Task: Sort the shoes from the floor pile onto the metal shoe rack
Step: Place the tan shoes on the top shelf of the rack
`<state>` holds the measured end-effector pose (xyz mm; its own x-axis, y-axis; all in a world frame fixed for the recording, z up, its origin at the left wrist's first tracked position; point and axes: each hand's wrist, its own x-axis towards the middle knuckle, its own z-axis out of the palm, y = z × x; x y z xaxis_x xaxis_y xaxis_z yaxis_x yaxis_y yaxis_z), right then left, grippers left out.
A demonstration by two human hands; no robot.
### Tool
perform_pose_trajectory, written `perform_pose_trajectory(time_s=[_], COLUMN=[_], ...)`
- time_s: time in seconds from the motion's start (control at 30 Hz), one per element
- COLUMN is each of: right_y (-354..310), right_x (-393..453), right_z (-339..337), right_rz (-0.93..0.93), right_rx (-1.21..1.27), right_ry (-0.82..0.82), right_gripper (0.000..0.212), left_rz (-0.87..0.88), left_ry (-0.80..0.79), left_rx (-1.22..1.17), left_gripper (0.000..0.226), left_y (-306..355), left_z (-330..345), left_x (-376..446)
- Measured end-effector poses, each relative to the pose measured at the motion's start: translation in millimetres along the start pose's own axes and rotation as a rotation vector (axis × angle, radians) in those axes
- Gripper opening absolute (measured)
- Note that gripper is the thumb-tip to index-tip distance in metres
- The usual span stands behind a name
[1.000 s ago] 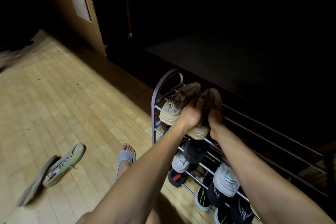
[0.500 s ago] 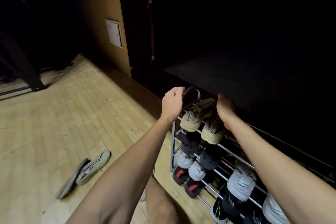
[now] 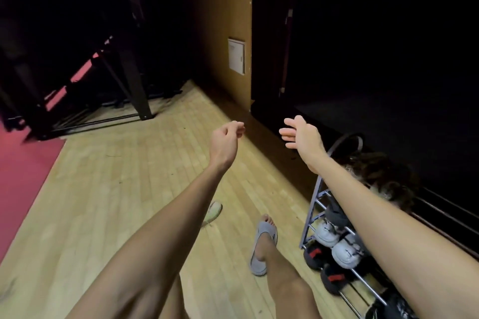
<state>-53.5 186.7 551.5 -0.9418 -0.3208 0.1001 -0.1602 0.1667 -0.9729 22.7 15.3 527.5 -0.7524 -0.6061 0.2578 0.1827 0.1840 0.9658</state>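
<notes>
Shoes point(image 3: 337, 238) sit on the metal shoe rack point(image 3: 315, 215) at the right, while both hands are raised in the air over the wooden floor point(image 3: 108, 189) and hold nothing. The left hand point(image 3: 225, 140) has its fingers loosely curled; the right hand point(image 3: 300, 132) has its fingers relaxed and spread, just left of the rack's curved top. The hands are apart from each other and touch no shoe. On the rack, a brownish pair point(image 3: 381, 176) lies on the top tier, pale grey sneakers in the middle tiers and dark shoes with red patches point(image 3: 324, 264) lower down. One pale shoe point(image 3: 213, 211) lies on the floor, partly hidden behind the left forearm. Nearer, a foot wears a grey slipper point(image 3: 263, 243).
</notes>
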Motion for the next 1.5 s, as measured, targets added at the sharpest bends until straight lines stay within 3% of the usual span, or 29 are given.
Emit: perform_pose_trajectory(time_s=[0.23,0.53,0.73,0.9,1.13,1.27,1.4,1.5], right_y=[25,129,207,270,356,396,432,461], right_x=[16,53,73,92,112,124,132,130], right_z=[95,199,257,301,364,388,405,409], right_rz=[0.075,0.249,0.362,0.435,0.527,0.562,0.607,0.666], right_rx=[-0.07,-0.2,-0.268,-0.279,-0.303,-0.326,-0.335,-0.299], right_ry=[-0.092,-0.214,-0.308,-0.363,-0.459,-0.496,-0.519,-0.541], right_gripper=[0.055,0.049,0.051,0.032,0.047,0.047,0.055,0.046], left_rz=[-0.117,-0.317,-0.446,-0.533,-0.628,-0.675,-0.699,-0.702], left_ry=[0.144,0.2,0.225,0.231,0.24,0.253,0.182,0.064], left_rx=[0.066,0.186,0.243,0.292,0.394,0.577,0.707,0.816], left_gripper=[0.03,0.031,0.031,0.027,0.023,0.017,0.036,0.046], left_y=[-69,-196,-288,-359,-451,-502,-542,-573], left_z=[-96,-183,-207,-220,-247,-253,-250,-255], left_x=[21,44,43,49,62,63,63,66])
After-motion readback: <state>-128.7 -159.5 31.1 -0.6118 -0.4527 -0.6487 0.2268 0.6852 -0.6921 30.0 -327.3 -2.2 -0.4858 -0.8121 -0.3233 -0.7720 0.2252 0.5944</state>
